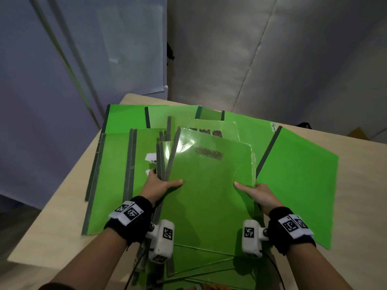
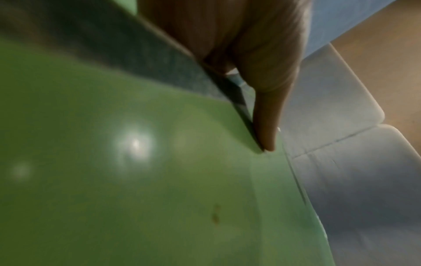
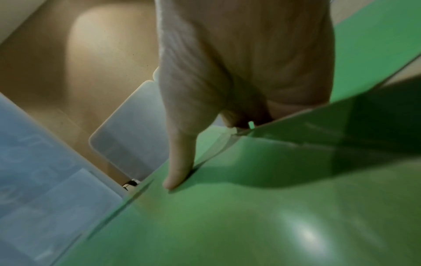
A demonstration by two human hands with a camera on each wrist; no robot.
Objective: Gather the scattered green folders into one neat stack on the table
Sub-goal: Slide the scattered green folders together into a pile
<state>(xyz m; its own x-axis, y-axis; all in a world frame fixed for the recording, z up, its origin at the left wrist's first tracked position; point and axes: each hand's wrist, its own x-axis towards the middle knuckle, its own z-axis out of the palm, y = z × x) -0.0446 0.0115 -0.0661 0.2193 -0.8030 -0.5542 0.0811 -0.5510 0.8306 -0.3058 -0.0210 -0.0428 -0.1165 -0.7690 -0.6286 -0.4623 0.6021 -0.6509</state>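
Folders in a bundle (image 1: 209, 185) sit between my hands, lifted clear of the bench (image 1: 62, 216) at the near side. My left hand (image 1: 159, 187) grips the grey-spined edge, thumb flat on the top cover and fingers curled beneath; my right hand (image 1: 258, 194) pinches the open edge the same way. More folders (image 1: 297, 181) lie fanned beyond and outside both hands, some overlapping. I judge the covers thin, glossy and bendy: each is light, but a bundle will sag in the middle and slide sheet over sheet. Gripping at mid-edge on both sides, spines together, should keep them square. The loose ones look easiest to take by the stiffer spine.
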